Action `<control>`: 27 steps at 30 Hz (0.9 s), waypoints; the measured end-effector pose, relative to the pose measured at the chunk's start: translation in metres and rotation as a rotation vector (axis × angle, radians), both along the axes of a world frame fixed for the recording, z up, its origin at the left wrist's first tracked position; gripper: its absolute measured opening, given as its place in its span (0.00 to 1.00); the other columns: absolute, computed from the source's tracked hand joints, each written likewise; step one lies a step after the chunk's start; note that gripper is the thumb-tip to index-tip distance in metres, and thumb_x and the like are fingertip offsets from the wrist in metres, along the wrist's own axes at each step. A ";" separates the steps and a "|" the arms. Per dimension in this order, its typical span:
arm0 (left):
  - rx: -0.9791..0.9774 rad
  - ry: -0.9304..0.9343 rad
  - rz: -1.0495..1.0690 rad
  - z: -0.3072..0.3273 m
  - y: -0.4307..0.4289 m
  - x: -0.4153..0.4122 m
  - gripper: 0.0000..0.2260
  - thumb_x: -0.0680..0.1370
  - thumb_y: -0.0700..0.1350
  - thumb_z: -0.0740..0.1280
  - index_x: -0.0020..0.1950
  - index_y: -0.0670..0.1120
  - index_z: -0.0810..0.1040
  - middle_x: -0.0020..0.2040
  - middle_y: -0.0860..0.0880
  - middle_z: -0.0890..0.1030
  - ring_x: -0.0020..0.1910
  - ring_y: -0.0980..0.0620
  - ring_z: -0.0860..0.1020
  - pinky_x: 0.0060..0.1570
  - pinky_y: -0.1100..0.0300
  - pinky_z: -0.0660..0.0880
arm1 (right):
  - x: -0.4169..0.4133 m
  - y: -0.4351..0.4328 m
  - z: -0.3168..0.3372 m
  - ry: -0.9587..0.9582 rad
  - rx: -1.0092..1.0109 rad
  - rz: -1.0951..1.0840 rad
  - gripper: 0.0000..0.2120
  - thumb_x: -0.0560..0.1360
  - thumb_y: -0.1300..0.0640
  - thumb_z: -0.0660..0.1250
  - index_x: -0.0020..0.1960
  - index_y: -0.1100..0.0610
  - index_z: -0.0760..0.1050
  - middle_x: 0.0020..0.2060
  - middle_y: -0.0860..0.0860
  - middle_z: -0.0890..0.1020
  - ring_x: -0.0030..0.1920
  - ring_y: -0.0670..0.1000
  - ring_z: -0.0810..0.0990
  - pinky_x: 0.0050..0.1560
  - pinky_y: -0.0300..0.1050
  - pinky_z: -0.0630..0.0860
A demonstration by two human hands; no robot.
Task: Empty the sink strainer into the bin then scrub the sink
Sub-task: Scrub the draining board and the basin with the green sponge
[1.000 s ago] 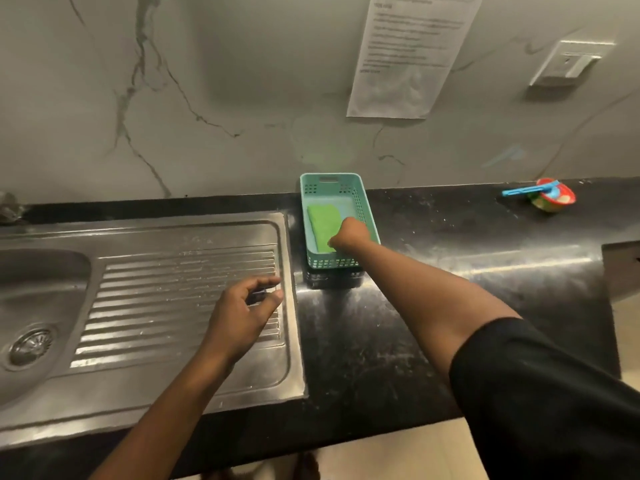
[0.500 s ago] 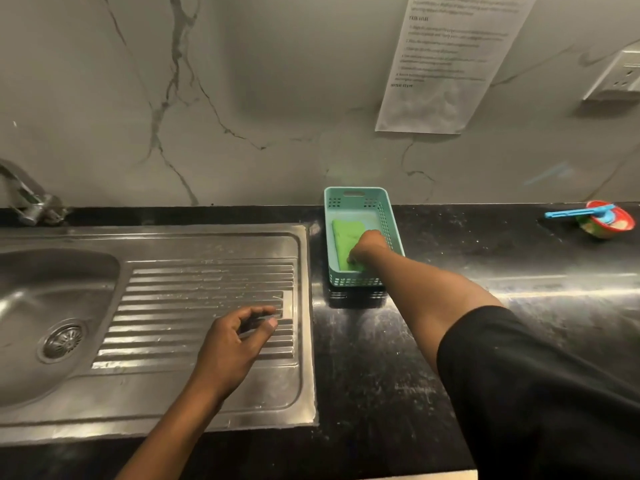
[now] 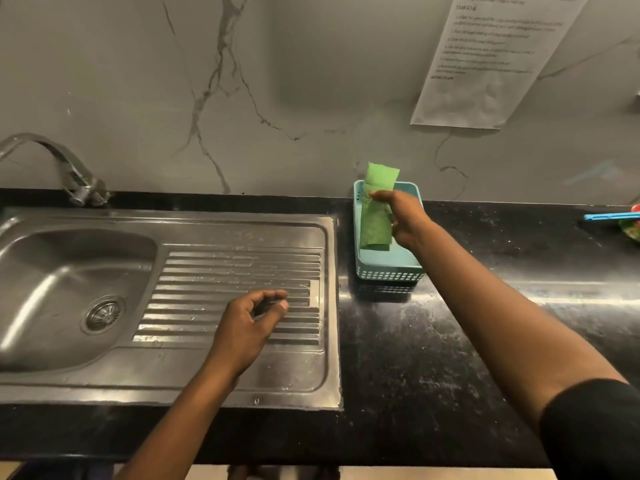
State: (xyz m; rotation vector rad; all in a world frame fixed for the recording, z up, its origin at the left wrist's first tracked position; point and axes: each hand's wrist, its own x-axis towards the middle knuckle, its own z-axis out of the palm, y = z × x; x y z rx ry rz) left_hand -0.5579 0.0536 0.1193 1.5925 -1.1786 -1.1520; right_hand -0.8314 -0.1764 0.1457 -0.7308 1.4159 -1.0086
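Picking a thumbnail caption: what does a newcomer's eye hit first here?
The bright green scouring pad, pinched upright by the right hand over the teal basket on the black counter. Next, the left hand, hovering loosely curled over the steel drainboard, holding nothing visible. The strainer sits in the basin at far left.
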 end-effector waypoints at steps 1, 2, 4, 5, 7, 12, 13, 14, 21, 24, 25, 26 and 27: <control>-0.004 -0.001 0.008 -0.001 0.001 0.002 0.08 0.80 0.45 0.73 0.57 0.55 0.86 0.53 0.58 0.88 0.55 0.66 0.83 0.50 0.72 0.77 | 0.005 0.001 0.001 0.072 -0.059 0.033 0.09 0.77 0.61 0.73 0.56 0.58 0.81 0.53 0.58 0.87 0.51 0.58 0.86 0.50 0.51 0.84; -0.006 -0.003 0.017 -0.002 0.002 0.005 0.08 0.80 0.45 0.73 0.57 0.55 0.86 0.53 0.57 0.88 0.55 0.66 0.84 0.51 0.71 0.77 | 0.011 0.003 0.001 0.167 -0.125 0.065 0.06 0.77 0.62 0.73 0.53 0.57 0.80 0.49 0.58 0.87 0.49 0.57 0.86 0.48 0.48 0.83; -0.002 -0.004 0.038 -0.004 0.004 0.010 0.08 0.80 0.45 0.73 0.57 0.54 0.86 0.54 0.56 0.88 0.54 0.65 0.84 0.52 0.70 0.77 | 0.028 0.007 -0.001 0.434 -0.272 0.151 0.04 0.77 0.64 0.71 0.52 0.59 0.79 0.45 0.57 0.85 0.46 0.57 0.84 0.45 0.44 0.83; 0.001 -0.004 0.047 -0.004 0.005 0.013 0.08 0.80 0.45 0.73 0.58 0.54 0.86 0.54 0.56 0.88 0.54 0.65 0.84 0.52 0.69 0.78 | 0.038 0.009 -0.002 0.580 -0.334 0.221 0.07 0.77 0.64 0.69 0.54 0.60 0.79 0.46 0.58 0.85 0.47 0.57 0.83 0.45 0.46 0.82; 0.000 -0.006 0.058 -0.007 0.008 0.019 0.08 0.80 0.44 0.73 0.58 0.54 0.86 0.54 0.55 0.88 0.55 0.65 0.84 0.53 0.69 0.78 | 0.064 0.010 -0.005 0.822 -0.413 0.401 0.12 0.77 0.62 0.68 0.60 0.60 0.78 0.49 0.57 0.83 0.48 0.57 0.81 0.45 0.48 0.76; 0.022 -0.016 0.079 -0.013 0.018 0.037 0.08 0.80 0.44 0.73 0.57 0.55 0.86 0.54 0.58 0.88 0.55 0.64 0.84 0.57 0.63 0.79 | 0.122 0.010 -0.020 1.200 -0.450 0.648 0.18 0.78 0.66 0.66 0.65 0.57 0.82 0.53 0.59 0.86 0.49 0.60 0.84 0.51 0.52 0.82; 0.021 -0.017 0.083 -0.014 0.019 0.041 0.08 0.80 0.44 0.73 0.56 0.56 0.86 0.54 0.60 0.88 0.55 0.65 0.84 0.56 0.64 0.78 | 0.127 0.009 -0.024 1.251 -0.465 0.650 0.17 0.78 0.67 0.66 0.64 0.59 0.81 0.53 0.60 0.85 0.50 0.61 0.84 0.51 0.52 0.81; 0.020 -0.019 0.088 -0.015 0.021 0.046 0.08 0.80 0.44 0.73 0.56 0.56 0.86 0.54 0.62 0.87 0.55 0.65 0.84 0.56 0.64 0.78 | 0.130 0.007 -0.030 1.297 -0.485 0.670 0.15 0.78 0.66 0.67 0.64 0.60 0.81 0.55 0.60 0.85 0.52 0.61 0.84 0.51 0.52 0.79; 0.051 -0.014 0.080 -0.024 0.025 0.068 0.08 0.80 0.45 0.74 0.56 0.57 0.86 0.54 0.63 0.87 0.57 0.63 0.84 0.58 0.61 0.79 | 0.120 0.030 -0.101 1.567 -0.252 1.042 0.30 0.88 0.54 0.57 0.84 0.62 0.50 0.84 0.60 0.53 0.85 0.60 0.48 0.82 0.64 0.54; 0.043 -0.020 0.065 -0.024 0.021 0.071 0.08 0.80 0.45 0.73 0.55 0.57 0.87 0.54 0.62 0.88 0.56 0.63 0.84 0.57 0.62 0.79 | 0.114 0.044 -0.112 1.549 -0.244 1.036 0.29 0.89 0.56 0.52 0.85 0.62 0.44 0.85 0.58 0.49 0.85 0.58 0.43 0.83 0.61 0.50; 0.041 -0.019 0.060 -0.024 0.019 0.071 0.07 0.80 0.45 0.73 0.56 0.57 0.87 0.53 0.61 0.88 0.57 0.62 0.84 0.58 0.62 0.79 | 0.113 0.048 -0.112 1.544 -0.254 1.033 0.29 0.88 0.57 0.52 0.85 0.62 0.45 0.85 0.59 0.50 0.85 0.58 0.45 0.83 0.61 0.51; 0.042 -0.015 0.053 -0.024 0.017 0.071 0.08 0.80 0.45 0.73 0.56 0.56 0.87 0.53 0.59 0.88 0.57 0.61 0.84 0.58 0.61 0.79 | 0.111 0.053 -0.111 1.541 -0.264 1.035 0.30 0.88 0.57 0.53 0.85 0.63 0.46 0.85 0.59 0.52 0.85 0.58 0.47 0.83 0.60 0.53; 0.042 -0.006 0.048 -0.023 0.014 0.071 0.08 0.80 0.45 0.73 0.56 0.55 0.87 0.53 0.57 0.88 0.57 0.60 0.85 0.59 0.61 0.79 | 0.110 0.061 -0.110 1.537 -0.267 1.044 0.30 0.87 0.57 0.53 0.85 0.63 0.48 0.84 0.60 0.54 0.85 0.58 0.49 0.83 0.60 0.56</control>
